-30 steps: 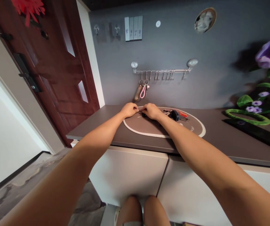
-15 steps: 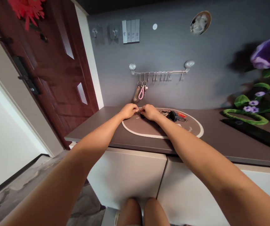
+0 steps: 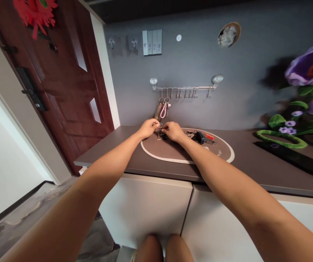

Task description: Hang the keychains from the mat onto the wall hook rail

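Note:
My left hand (image 3: pixel 149 128) is closed, thumb and fingers pinching the left side of a small bunch of keys (image 3: pixel 163 137) with a thin metal ring. My right hand (image 3: pixel 173 131) pinches the same bunch from the right. Its keys, one with a black head, hang or rest just over the brown mat (image 3: pixel 170 154) with a white border; which of the two I cannot tell. Right of my right hand, more keys (image 3: pixel 191 134) lie on the mat, beside a black key fob (image 3: pixel 200 137) and a red tag (image 3: pixel 209 136).
On the wall, a metal hook rail (image 3: pixel 185 88) carries keys with a pink strap (image 3: pixel 163 110). To the right stand purple artificial flowers (image 3: pixel 309 72) behind a long black object (image 3: pixel 295 158). The counter's front edge (image 3: pixel 159 175) runs above white cabinet doors. A dark red door (image 3: pixel 71 83) is at left.
Both hands have lifted slightly from the mat, and more of the ring and keys shows between them. The camera has tilted up a little.

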